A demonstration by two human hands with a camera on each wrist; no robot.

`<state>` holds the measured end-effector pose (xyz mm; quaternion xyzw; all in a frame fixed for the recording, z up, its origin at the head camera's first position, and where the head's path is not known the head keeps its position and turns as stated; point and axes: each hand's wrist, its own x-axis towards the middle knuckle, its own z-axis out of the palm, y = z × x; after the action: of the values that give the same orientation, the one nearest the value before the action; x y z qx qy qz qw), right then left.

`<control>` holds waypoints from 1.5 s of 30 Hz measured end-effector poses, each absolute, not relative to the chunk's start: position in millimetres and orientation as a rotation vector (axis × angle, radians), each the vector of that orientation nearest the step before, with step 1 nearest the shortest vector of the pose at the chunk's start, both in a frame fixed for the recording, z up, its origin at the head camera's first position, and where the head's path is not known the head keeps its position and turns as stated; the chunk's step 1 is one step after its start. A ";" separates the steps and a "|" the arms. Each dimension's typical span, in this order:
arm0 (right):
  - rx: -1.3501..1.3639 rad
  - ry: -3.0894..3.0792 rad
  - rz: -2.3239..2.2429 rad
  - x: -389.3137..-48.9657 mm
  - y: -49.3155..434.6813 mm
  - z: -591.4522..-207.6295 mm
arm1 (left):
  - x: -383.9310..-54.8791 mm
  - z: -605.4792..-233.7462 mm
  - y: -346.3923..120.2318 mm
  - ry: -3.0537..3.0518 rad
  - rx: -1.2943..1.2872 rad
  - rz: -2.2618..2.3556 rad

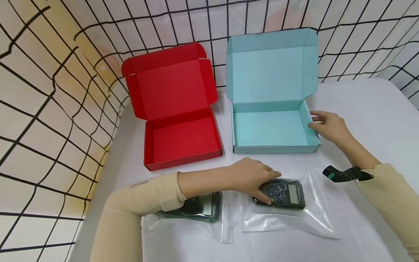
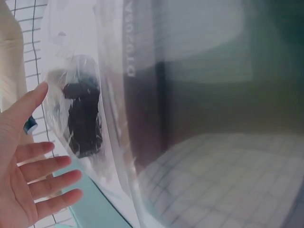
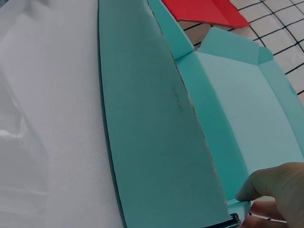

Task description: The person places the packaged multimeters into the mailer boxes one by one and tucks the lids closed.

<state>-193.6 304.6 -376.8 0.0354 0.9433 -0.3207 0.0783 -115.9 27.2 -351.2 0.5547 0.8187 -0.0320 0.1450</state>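
Observation:
In the head view my left hand (image 1: 252,177) reaches across to the digital multimeter (image 1: 293,193) in a clear plastic bag (image 1: 315,222). Its thumb and fingers lie spread over the dial end, and the left wrist view shows the fingers straight. My right hand (image 1: 332,126) pinches the right side wall of the open light blue box (image 1: 271,149). Its thumb (image 3: 256,185) is on the inner side, the other fingers outside. A second bagged multimeter (image 1: 204,207) lies under my left forearm, partly hidden by the sleeve.
An open red box (image 1: 183,160) with its lid raised stands left of the light blue one. Black wire grid (image 1: 211,36) runs along the back and the left side of the white table (image 1: 366,109). A black strap (image 1: 347,174) is on my right wrist.

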 end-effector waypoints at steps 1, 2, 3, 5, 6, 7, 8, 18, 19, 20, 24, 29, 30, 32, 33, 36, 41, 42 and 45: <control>0.103 2.816 -0.954 -193.9 305.2 -376.9 | -115.1 -351.0 28.8 2.358 1.583 -0.102; 0.101 2.806 -0.952 -194.0 305.8 -377.3 | -113.9 -350.8 30.5 2.358 1.573 -0.125; 0.098 2.791 -0.951 -194.0 306.7 -377.8 | -112.4 -351.1 32.2 2.354 1.561 -0.148; 0.086 2.750 -0.956 -192.8 308.6 -378.4 | -109.2 -352.1 36.1 2.347 1.538 -0.193; 0.080 2.731 -0.959 -192.0 309.3 -378.7 | -107.6 -353.0 38.1 2.345 1.530 -0.219; 0.076 2.712 -0.967 -191.4 310.1 -379.1 | -106.0 -353.7 39.9 2.341 1.524 -0.245; 0.076 2.699 -0.976 -191.1 310.2 -379.6 | -104.6 -354.6 41.7 2.338 1.521 -0.272; 0.081 2.614 -1.043 -190.1 316.3 -376.8 | -102.2 -359.4 53.3 2.337 1.478 -0.332; 0.084 2.605 -1.050 -190.0 318.0 -376.8 | -102.4 -359.9 54.8 2.340 1.479 -0.338; 0.084 2.592 -1.057 -189.7 319.2 -376.9 | -102.4 -360.7 56.0 2.342 1.482 -0.345; 0.055 2.522 -1.096 -190.9 321.5 -379.8 | -100.3 -362.6 57.4 2.354 1.467 -0.376; 0.038 2.462 -1.139 -191.4 322.4 -382.2 | -97.7 -361.8 59.4 2.366 1.430 -0.399; 0.038 2.461 -1.140 -192.1 321.7 -382.7 | -97.1 -361.2 59.5 2.369 1.425 -0.410; 0.047 2.462 -1.133 -191.8 322.9 -383.3 | -95.4 -360.3 61.3 2.368 1.426 -0.431; 0.049 2.460 -1.131 -191.5 323.3 -383.4 | -94.4 -360.3 62.2 2.368 1.425 -0.440; 0.047 2.454 -1.136 -190.8 323.5 -383.2 | -92.0 -360.6 63.9 2.384 1.429 -0.458; 0.033 2.456 -1.140 -189.6 321.5 -381.9 | -92.0 -363.8 63.9 2.412 1.444 -0.471; 0.031 2.455 -1.143 -189.5 320.9 -381.6 | -92.5 -364.4 63.8 2.418 1.454 -0.477; 0.035 2.449 -1.148 -189.4 320.1 -380.9 | -94.4 -365.8 63.6 2.430 1.475 -0.489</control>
<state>-189.4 320.1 -380.9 0.0125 0.8839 -0.4143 0.2166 -94.4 63.6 -365.8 0.5071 0.8355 -0.1682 0.1285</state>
